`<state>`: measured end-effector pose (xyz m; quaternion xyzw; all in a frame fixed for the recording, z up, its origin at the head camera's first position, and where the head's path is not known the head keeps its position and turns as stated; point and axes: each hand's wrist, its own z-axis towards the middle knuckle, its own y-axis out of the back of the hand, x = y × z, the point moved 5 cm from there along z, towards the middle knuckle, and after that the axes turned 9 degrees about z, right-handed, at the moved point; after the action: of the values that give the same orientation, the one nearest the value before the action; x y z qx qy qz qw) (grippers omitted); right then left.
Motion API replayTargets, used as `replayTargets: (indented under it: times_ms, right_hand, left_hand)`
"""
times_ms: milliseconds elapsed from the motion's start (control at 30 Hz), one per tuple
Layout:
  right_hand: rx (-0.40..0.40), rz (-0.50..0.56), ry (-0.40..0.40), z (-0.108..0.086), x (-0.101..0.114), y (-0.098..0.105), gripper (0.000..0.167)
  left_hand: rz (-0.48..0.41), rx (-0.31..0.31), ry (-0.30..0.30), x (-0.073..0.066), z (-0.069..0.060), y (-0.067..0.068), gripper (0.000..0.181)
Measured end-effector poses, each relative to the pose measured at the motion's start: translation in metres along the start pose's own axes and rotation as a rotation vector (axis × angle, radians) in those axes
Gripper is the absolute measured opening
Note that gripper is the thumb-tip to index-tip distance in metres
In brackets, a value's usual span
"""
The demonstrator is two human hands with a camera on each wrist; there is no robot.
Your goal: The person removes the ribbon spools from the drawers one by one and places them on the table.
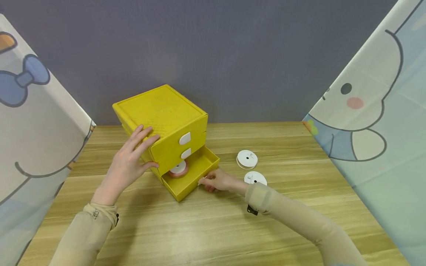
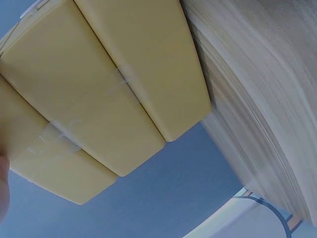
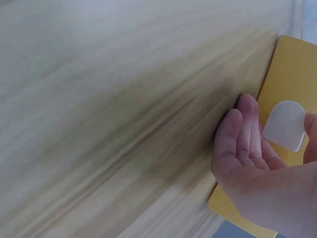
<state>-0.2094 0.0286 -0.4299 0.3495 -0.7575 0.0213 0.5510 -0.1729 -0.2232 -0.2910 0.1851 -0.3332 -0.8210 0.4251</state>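
A yellow drawer box [image 1: 161, 111] with three stacked drawers stands on the table, its bottom drawer [image 1: 199, 166] pulled out. My left hand [image 1: 128, 159] rests on the box's left side, fingers over the top edge and thumb near the front corner. In the left wrist view, part of that hand shows beside the stacked yellow sections [image 2: 99, 94]. My right hand [image 1: 217, 181] pinches the bottom drawer's white pull tab [image 3: 285, 124] between thumb and fingers. Inside that drawer lies a spool of pink ribbon [image 1: 179, 168], partly hidden under the drawer above.
Two white spools lie on the wooden table [image 1: 159, 236] right of the box: the farther spool [image 1: 247, 159], and the nearer spool [image 1: 255, 177], partly covered by my right forearm. Behind is a grey wall [image 1: 213, 62]. Cartoon-printed sheets [image 1: 362, 92] flank both sides.
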Motion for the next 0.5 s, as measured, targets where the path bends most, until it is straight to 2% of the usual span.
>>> replayTargets:
  times_ms: [500]
  right_hand:
    - [0.015, -0.035, -0.002, -0.013, -0.005, 0.0, 0.036]
  left_hand:
    - [0.006, 0.0, 0.0, -0.001, 0.001, 0.001, 0.09]
